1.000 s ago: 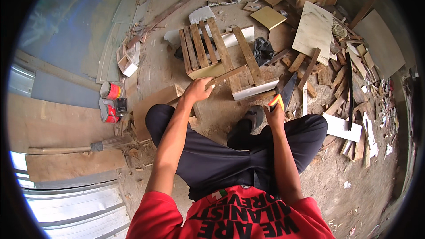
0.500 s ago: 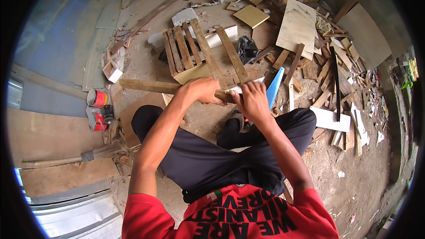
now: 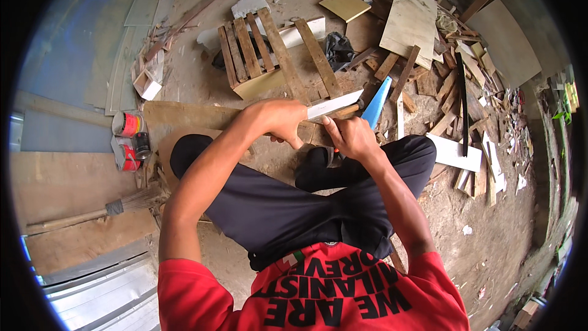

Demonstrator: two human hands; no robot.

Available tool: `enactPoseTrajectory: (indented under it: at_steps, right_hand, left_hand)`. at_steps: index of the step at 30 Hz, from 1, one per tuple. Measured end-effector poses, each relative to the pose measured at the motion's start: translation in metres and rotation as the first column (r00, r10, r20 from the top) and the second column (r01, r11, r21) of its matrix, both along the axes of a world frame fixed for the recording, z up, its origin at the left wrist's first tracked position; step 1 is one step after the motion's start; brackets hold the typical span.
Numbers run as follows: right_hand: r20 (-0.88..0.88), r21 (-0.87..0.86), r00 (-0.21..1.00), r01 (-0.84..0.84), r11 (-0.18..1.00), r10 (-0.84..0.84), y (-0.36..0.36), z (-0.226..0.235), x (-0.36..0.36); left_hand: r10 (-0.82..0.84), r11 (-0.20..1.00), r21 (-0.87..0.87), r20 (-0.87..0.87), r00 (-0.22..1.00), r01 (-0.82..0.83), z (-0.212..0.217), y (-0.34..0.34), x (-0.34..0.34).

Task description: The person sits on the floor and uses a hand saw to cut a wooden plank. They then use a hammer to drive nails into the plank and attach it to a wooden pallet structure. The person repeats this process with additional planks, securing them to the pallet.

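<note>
A long wooden plank [image 3: 190, 114] runs out to the left from under my left hand [image 3: 282, 121]. The fingers of that hand curl around it, and the thumb points down toward the right. My right hand [image 3: 354, 137] is closed, its thumb laid along the top; whatever it grips, if anything, is hidden. Just beyond the hands lies a white board [image 3: 334, 105], with a wooden tool handle [image 3: 348, 110] beside it. A blue saw blade [image 3: 376, 104] stands out past my right hand, its lower end hidden behind that hand.
Ahead is a slatted wooden piece [image 3: 250, 49] beside a loose batten [image 3: 318, 58]. Offcuts [image 3: 450, 95] are heaped on the right, near a pale panel [image 3: 407, 24] and a white board [image 3: 456, 152]. Paint cans [image 3: 127, 124] and a broom [image 3: 113, 209] lie left.
The plank has turned and shows a broader face. My left hand has rolled with it, and my right hand has drawn down and away from the left, closing into a fist.
</note>
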State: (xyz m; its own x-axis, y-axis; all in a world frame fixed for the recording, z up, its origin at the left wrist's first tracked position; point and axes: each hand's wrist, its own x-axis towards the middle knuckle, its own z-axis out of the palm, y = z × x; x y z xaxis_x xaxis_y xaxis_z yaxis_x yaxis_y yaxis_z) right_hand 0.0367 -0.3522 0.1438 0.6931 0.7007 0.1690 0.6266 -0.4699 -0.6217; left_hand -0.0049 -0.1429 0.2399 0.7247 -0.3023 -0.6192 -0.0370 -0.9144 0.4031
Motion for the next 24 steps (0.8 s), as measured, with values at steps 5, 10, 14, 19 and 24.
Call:
enactPoseTrajectory:
  at_steps: [5,10,14,19,24]
  right_hand:
    - [-0.237,-0.088,0.970,-0.080,0.993,0.057,0.005,-0.006,0.017]
    - [-0.439,0.094,0.890,-0.093,0.991,0.126,-0.002,-0.043,0.042]
    - [-0.327,0.161,0.928,0.240,0.957,-0.178,0.001,-0.073,0.058]
    - [-0.295,0.022,0.740,0.638,0.770,-0.605,-0.052,-0.175,0.073]
    - [-0.114,-0.341,0.954,0.226,0.912,-0.279,-0.041,-0.241,0.044]
  left_hand:
    - [-0.156,0.988,0.020,0.181,0.971,0.155,-0.015,0.011,0.002]
    - [-0.120,0.991,0.098,0.391,0.913,0.088,-0.052,0.028,-0.010]
    - [0.052,0.996,0.060,0.199,0.979,-0.065,-0.078,0.042,-0.007]
    - [0.297,0.954,-0.131,0.282,0.912,-0.270,-0.143,0.090,-0.003]
    - [0.419,0.908,-0.144,0.258,0.871,-0.394,-0.191,0.131,-0.002]
